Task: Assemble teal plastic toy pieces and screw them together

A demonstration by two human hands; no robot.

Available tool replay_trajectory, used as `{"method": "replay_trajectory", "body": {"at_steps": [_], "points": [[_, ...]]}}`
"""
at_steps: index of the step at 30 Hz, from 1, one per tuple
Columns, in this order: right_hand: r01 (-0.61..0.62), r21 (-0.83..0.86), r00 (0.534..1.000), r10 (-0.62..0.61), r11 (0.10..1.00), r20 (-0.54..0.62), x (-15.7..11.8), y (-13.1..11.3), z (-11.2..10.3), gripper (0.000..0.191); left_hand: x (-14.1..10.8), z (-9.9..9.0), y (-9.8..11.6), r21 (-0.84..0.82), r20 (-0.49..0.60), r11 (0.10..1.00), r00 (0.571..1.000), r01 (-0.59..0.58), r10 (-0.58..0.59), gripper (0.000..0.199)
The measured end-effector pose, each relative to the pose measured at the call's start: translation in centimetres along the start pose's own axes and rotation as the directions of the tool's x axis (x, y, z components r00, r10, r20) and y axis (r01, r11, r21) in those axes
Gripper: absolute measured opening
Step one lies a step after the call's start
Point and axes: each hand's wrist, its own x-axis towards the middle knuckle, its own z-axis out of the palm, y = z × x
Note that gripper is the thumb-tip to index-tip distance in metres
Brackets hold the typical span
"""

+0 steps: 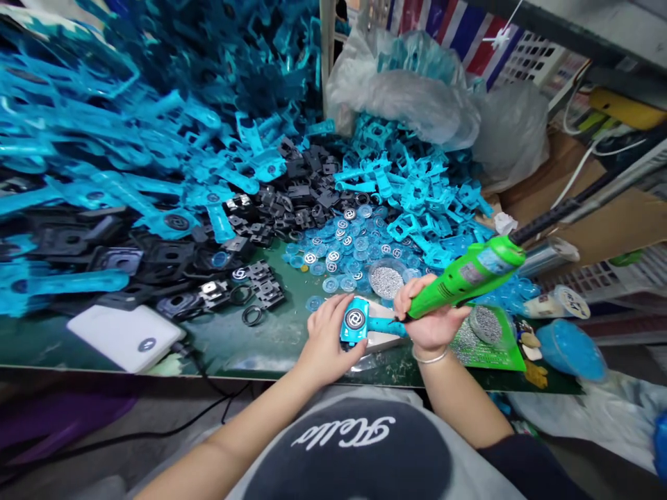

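Near the front edge of the green tabletop [292, 355], your left hand [327, 342] bracketed the head of a blue plastic handle piece [384, 326], its fingers along the far side and its thumb at the near edge. That piece lay flat on a pale block [390, 341], its shank running toward your right hand [431, 325] and a black disc with a white swirl [356, 319] set in its head. Your right hand was wrapped around the lower end of a green electric screwdriver [463, 275], which slanted down to the left; its dark bit pointed at the shank, though you could not tell whether they touched.

Just beyond the block stood a cup of small screws [386, 280], beside loose translucent blue discs [359, 244]. Black plastic parts [307, 182] were heaped behind those, between a tall pile of long blue handles [171, 132] on the left and a pile of blue frames [417, 182] on the right. A green tray [515, 353] with more screws lay past your right wrist, and a white box [124, 336] with a cable sat at the far left.
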Motion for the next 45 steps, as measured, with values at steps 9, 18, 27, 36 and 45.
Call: {"method": "replay_trajectory", "body": {"at_steps": [9, 18, 27, 36, 45], "points": [[-0.014, 0.005, 0.997, 0.014, 1.0, 0.07, -0.3, 3.0, 1.8, 0.066, 0.0, -0.1, -0.1, 0.034, 0.018, 0.999, 1.0, -0.021, 0.02, 0.079], [0.007, 0.201, 0.988, -0.038, 0.979, 0.15, -1.4, -0.3, 3.6, 0.068, -0.1, 0.3, -0.5, 0.128, -0.015, 0.987, 0.995, -0.098, 0.101, 0.084], [-0.041, 0.125, 0.984, 0.018, 0.991, 0.178, -3.4, 2.3, 4.1, 0.064, 0.0, 0.5, -0.3, 0.15, -0.045, 0.983, 0.993, -0.105, 0.113, 0.085], [0.025, 0.193, 0.985, -0.057, 0.981, 0.16, 2.5, 0.1, 5.1, 0.071, -0.6, 0.4, -1.8, 0.169, -0.024, 0.966, 0.979, -0.194, 0.201, 0.071], [-0.064, 0.174, 0.982, 0.031, 0.983, 0.185, 5.3, 5.2, 7.4, 0.068, -0.7, 0.5, -2.1, 0.19, -0.038, 0.958, 0.974, -0.215, 0.226, 0.068]]}}
